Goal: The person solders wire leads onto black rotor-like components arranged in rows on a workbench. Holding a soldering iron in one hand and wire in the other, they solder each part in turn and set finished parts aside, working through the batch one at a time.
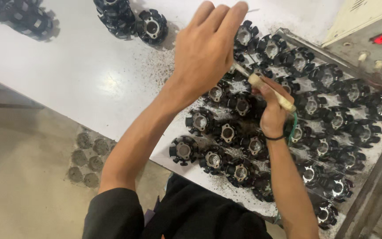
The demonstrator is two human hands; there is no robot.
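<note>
1. I am gripping a pale wooden tool handle in my right hand, fingers wrapped tight around it; its working tip is hidden behind my left hand.
2. My left hand is hovering above the black toothed cores, fingers straight and pressed together. I cannot tell whether it is pinching anything underneath.
3. The cores are lying packed side by side on a metal tray at the right end of the white tabletop, each showing a silvery hub.
4. Counting: I am seeing roughly thirty cores on the tray, though my arms are covering some. One loose core is lying near a short stack at the far edge, and another dark pile is sitting in the far left corner. One tool, one tray.
5. Risks, as I judge them: the tool could be slipping off a hub and jabbing my left hand, since the two are so close. My forearm could be nudging the near-edge cores off the tabletop. Dark grit scattered about could be making parts slide.
</note>
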